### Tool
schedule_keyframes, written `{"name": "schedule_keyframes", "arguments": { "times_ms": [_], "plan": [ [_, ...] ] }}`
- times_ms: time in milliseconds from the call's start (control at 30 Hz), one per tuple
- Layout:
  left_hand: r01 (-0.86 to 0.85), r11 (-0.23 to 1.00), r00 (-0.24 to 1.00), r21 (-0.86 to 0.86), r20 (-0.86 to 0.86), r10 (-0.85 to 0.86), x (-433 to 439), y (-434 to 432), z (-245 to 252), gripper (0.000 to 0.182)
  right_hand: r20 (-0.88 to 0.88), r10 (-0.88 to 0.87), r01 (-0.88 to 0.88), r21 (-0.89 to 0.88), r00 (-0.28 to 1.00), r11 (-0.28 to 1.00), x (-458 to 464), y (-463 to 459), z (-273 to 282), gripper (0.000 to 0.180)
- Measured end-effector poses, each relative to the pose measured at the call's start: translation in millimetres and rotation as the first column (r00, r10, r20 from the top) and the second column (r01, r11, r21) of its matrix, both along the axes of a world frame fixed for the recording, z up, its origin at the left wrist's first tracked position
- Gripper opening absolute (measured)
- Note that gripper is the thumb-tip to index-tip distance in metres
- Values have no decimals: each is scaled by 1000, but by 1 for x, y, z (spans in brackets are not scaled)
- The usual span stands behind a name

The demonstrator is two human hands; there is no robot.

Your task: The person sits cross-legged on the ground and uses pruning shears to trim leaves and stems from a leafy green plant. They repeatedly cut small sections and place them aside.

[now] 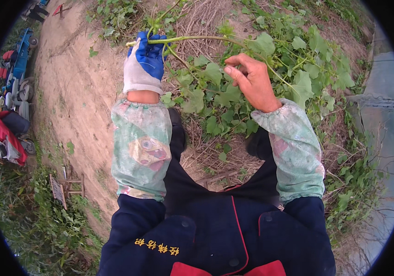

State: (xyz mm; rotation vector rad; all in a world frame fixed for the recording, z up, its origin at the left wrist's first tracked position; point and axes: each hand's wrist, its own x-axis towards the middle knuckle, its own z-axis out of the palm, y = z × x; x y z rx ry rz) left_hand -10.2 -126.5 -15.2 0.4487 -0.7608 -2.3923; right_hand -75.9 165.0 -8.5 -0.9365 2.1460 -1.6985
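My left hand (pixel 145 57), in a white knit glove with blue-coated palm and fingers, grips a thick green stem (pixel 183 39) near its pale cut end. The stem runs rightward to a branch with broad lobed leaves (pixel 300 88) and clusters of green spiny burs, probably cocklebur. A side shoot (pixel 162 17) rises past the gloved fingers. My right hand (pixel 250 81) is bare and hovers over the leaves just below the stem. Its fingers are curled and the thumb lies close to the index fingertip; whether anything small sits between them is not visible.
Below the branch lie more leafy stems (pixel 229 120) and dry stalks (pixel 204 151) between my feet. A small wooden stool (pixel 71 184) lies at the left. Blue three-wheeled vehicles (pixel 19 62) stand beyond the dirt path (pixel 69 86). Plastic sheeting (pixel 383 120) borders the right.
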Motion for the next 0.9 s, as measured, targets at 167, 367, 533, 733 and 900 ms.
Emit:
{"name": "schedule_keyframes", "arguments": {
  "times_ms": [167, 367, 533, 733, 900],
  "plan": [
    [59, 998, 998, -13, -17, -59, 1, 35, 7, 17, -379, 70, -18, 141, 923, 990, 14, -18, 1, 24],
    [64, 998, 996, -12, 67, -63, 0, 64, 7, 23, -299, 136, -124, 58, 944, 991, 22, -27, -12, 16],
    [56, 996, 975, -65, 219, -40, -1, 81, 14, 19, -151, 151, -151, 12, 977, 988, 22, -24, -11, 8],
    [315, 894, 889, -319, 429, -160, 3, 97, 21, 24, 280, 160, -108, -194, 947, 975, 9, -17, 2, 8],
    [469, 734, 822, -491, 546, -159, 6, 112, 14, 24, 285, 119, -49, -240, 951, 970, -9, -8, 12, 9]
  ]
}}
